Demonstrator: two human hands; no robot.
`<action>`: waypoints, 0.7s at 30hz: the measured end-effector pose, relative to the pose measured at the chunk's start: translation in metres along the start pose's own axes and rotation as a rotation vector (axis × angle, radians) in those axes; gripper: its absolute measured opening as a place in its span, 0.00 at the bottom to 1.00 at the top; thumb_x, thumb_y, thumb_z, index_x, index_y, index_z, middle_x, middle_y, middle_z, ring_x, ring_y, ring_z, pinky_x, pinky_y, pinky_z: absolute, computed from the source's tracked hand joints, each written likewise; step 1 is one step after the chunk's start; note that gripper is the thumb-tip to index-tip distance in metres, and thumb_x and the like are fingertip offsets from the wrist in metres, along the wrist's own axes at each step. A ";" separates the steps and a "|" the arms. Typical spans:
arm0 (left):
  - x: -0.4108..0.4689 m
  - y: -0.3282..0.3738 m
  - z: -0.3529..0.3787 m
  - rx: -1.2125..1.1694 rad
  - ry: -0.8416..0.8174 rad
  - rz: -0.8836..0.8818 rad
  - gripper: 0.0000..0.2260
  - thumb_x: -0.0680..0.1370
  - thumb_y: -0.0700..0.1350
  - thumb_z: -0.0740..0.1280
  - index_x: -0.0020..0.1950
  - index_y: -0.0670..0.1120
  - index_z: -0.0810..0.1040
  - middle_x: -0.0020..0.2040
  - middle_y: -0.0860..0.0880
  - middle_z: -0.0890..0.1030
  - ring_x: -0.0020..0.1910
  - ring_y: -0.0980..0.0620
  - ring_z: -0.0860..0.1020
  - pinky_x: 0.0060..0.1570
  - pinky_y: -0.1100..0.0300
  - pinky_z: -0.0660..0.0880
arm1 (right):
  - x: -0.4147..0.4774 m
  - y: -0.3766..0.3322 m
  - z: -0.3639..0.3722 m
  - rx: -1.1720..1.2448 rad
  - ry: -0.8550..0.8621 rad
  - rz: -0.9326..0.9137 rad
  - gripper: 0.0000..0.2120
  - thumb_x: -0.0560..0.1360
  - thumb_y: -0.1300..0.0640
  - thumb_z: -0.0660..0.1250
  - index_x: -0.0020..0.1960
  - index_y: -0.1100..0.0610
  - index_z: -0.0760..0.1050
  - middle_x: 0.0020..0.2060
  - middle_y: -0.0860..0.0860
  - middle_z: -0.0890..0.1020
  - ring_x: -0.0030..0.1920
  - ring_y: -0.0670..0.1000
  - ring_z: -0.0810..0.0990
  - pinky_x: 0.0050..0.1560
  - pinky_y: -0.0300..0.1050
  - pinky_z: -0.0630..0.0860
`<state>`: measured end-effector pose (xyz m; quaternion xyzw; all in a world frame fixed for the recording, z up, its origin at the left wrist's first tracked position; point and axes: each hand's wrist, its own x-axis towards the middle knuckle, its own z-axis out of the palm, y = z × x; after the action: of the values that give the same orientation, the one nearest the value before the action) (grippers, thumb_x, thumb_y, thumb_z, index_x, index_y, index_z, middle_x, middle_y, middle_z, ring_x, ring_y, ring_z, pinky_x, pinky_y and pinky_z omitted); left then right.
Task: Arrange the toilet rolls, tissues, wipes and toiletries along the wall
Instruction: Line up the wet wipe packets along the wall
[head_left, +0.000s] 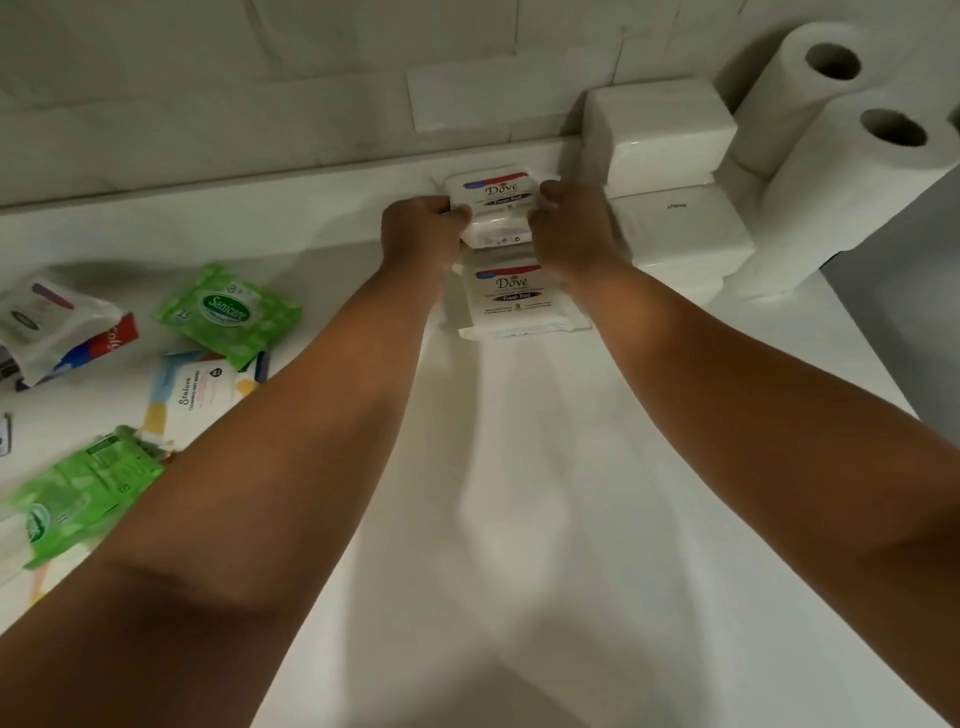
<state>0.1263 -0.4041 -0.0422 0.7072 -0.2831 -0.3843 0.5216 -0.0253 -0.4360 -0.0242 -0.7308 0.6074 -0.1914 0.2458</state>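
From the head camera, your left hand (421, 228) and right hand (571, 228) each curl their fingers round one short end of a Dove wipes pack (493, 197). You hold it right at the foot of the wall (260, 119). Its long axis runs left to right along the wall, label up, with the lettering upright to you. It seems to sit on another white pack, though blur makes that uncertain. A second Dove pack (519, 301) lies flat just nearer you, turned the same way.

The surface is a white counter (519, 493) against a pale tiled wall.

Counted: two Dove packs with labels showing and two tall paper rolls (800, 93) upright at the far right. Two piles of white tissue packs (660, 135) stand between the rolls and your right hand. On the left lie two green Sanicare packs (228, 312) and one Stalove wipes pack (192, 395).
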 end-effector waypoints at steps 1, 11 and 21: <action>0.001 0.000 0.001 0.017 0.012 -0.005 0.05 0.76 0.39 0.72 0.43 0.49 0.84 0.44 0.47 0.85 0.45 0.46 0.85 0.50 0.49 0.83 | 0.002 0.000 0.000 0.035 -0.018 0.011 0.14 0.79 0.62 0.61 0.63 0.63 0.76 0.58 0.57 0.77 0.62 0.56 0.75 0.61 0.50 0.75; 0.000 -0.010 0.007 0.156 0.058 -0.001 0.07 0.77 0.43 0.69 0.54 0.46 0.84 0.49 0.48 0.85 0.47 0.48 0.84 0.51 0.49 0.82 | 0.008 0.013 0.012 0.186 0.018 0.113 0.13 0.81 0.47 0.54 0.57 0.45 0.76 0.49 0.41 0.80 0.53 0.45 0.77 0.50 0.41 0.71; 0.002 -0.009 0.008 0.242 0.037 0.046 0.09 0.80 0.46 0.67 0.54 0.45 0.84 0.47 0.47 0.86 0.45 0.48 0.85 0.50 0.49 0.83 | 0.011 0.009 0.010 0.153 -0.062 0.057 0.14 0.83 0.56 0.53 0.59 0.48 0.76 0.49 0.41 0.80 0.45 0.41 0.77 0.37 0.32 0.68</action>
<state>0.1212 -0.4071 -0.0530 0.7651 -0.3338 -0.3225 0.4463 -0.0242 -0.4463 -0.0375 -0.6979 0.6036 -0.2073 0.3251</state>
